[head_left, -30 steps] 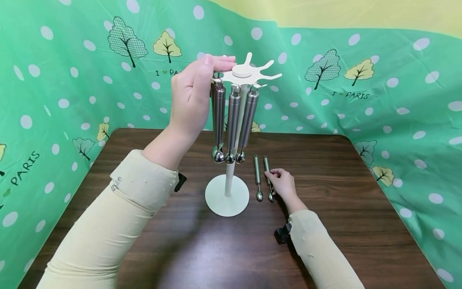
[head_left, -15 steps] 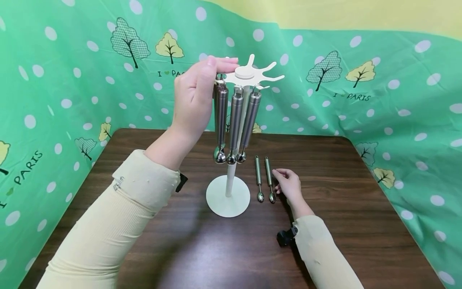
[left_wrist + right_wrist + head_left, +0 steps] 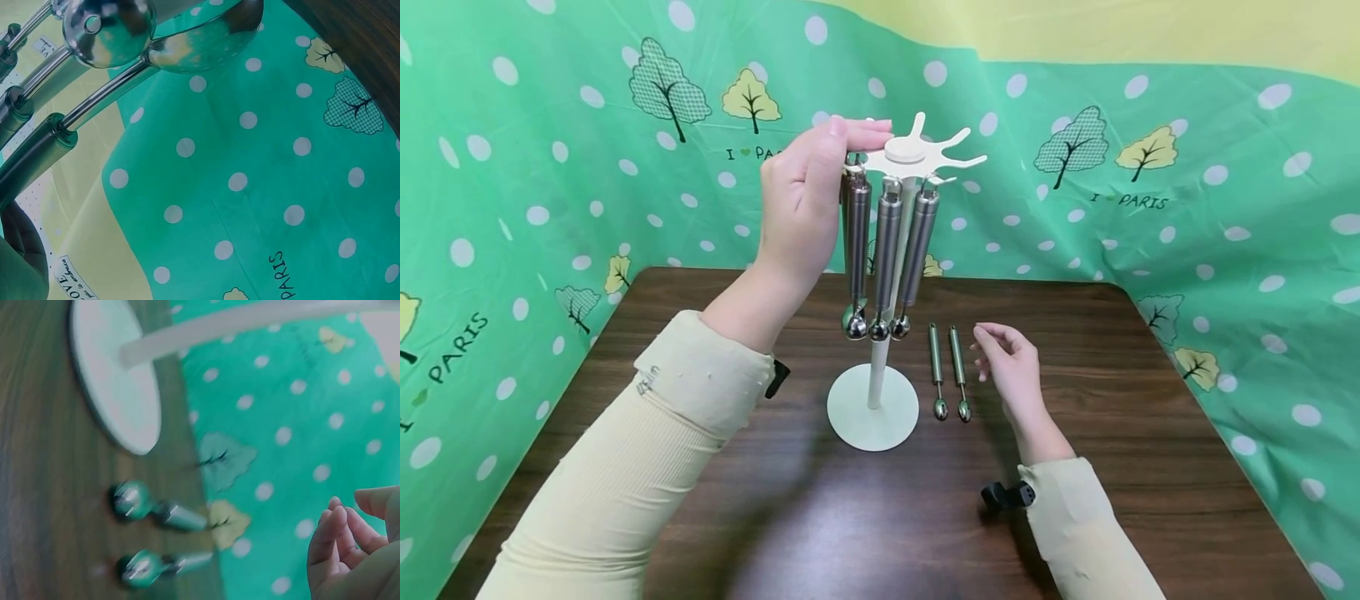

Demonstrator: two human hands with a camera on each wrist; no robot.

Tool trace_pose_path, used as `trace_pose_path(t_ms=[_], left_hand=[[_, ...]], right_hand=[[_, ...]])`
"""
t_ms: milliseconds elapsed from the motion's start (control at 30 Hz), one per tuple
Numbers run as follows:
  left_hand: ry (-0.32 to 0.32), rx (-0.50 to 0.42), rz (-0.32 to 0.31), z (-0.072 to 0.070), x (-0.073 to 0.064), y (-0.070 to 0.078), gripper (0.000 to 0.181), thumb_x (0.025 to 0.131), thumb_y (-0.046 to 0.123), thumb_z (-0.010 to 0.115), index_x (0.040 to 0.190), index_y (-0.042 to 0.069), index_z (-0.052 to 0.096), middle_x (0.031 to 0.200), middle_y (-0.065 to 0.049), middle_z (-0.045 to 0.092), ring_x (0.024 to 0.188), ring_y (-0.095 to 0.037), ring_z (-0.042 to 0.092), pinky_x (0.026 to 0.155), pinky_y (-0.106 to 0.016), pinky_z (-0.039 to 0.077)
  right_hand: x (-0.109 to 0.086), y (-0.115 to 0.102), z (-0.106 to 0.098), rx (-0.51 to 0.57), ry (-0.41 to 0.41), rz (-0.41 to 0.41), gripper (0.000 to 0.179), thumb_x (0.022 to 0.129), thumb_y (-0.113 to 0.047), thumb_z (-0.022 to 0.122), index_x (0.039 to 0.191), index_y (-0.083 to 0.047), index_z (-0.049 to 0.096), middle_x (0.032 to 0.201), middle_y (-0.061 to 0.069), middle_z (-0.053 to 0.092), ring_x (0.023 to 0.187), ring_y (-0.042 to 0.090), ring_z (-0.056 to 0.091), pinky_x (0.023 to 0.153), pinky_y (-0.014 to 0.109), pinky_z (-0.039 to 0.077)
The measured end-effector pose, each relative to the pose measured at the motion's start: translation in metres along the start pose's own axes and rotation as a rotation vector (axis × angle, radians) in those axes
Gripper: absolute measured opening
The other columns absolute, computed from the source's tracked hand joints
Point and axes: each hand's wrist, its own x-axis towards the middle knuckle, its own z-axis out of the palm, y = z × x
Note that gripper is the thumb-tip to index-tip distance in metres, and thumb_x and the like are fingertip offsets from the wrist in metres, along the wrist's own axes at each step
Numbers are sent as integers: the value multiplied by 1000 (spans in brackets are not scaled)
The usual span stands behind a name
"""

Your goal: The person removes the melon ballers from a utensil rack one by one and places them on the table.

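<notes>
In the head view a white stand (image 3: 876,383) rises from a round base to a rack (image 3: 925,157) with several arms. My left hand (image 3: 801,196) rests at its left side, straight fingers reaching across the top; its hidden underside leaves the contact unclear. Several steel melon ballers (image 3: 887,250) hang from the near and left arms, bowls down; their shiny bowls (image 3: 109,31) loom in the left wrist view. Two more scoops, a left one (image 3: 936,367) and a right one (image 3: 958,367), lie side by side on the table. Right of them my right hand (image 3: 1018,371) hovers, fingers loosely bent, holding nothing.
The dark wood tabletop (image 3: 1112,400) extends around the stand. A green dotted cloth (image 3: 1015,225) hangs behind and at the sides. Some rack arms at the back and right carry nothing.
My right hand has let go of the right scoop on the table and drawn away to the right. The scoops stay where they lay, and my left hand keeps its place at the rack.
</notes>
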Motion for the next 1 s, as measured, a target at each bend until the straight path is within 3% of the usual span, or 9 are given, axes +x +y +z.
trace_pose_path(t_ms=[267, 567, 867, 1000], left_hand=[[15, -10, -13, 1, -1, -1, 46, 100, 16, 33, 98, -5, 74, 106, -19, 74, 105, -13, 71, 97, -27, 51], [14, -26, -2, 1, -1, 0, 47, 100, 15, 32, 97, -7, 73, 105, -21, 74, 105, -14, 71, 98, -28, 51], [11, -18, 1, 1, -1, 0, 47, 100, 15, 32, 97, -6, 73, 106, -20, 74, 106, -13, 70, 99, -28, 51], [13, -18, 3, 1, -1, 1, 46, 100, 14, 32, 98, -6, 73, 105, -20, 74, 106, -13, 70, 99, -28, 50]], right_hand=[[-21, -33, 10, 92, -53, -56, 6, 96, -15, 63, 99, -15, 68, 72, -6, 67, 55, 7, 56, 45, 19, 46], [-42, -66, 24, 194, -105, -135, 19, 95, -8, 63, 90, -23, 73, 73, -5, 70, 60, 8, 61, 45, 20, 48], [-59, -97, 29, 186, -191, -237, 20, 97, -8, 60, 99, -22, 73, 87, -6, 75, 71, 9, 65, 50, 23, 52], [-65, -108, 32, 176, -220, -277, 18, 97, -8, 59, 109, -13, 72, 97, -7, 75, 80, 11, 66, 51, 25, 53]])
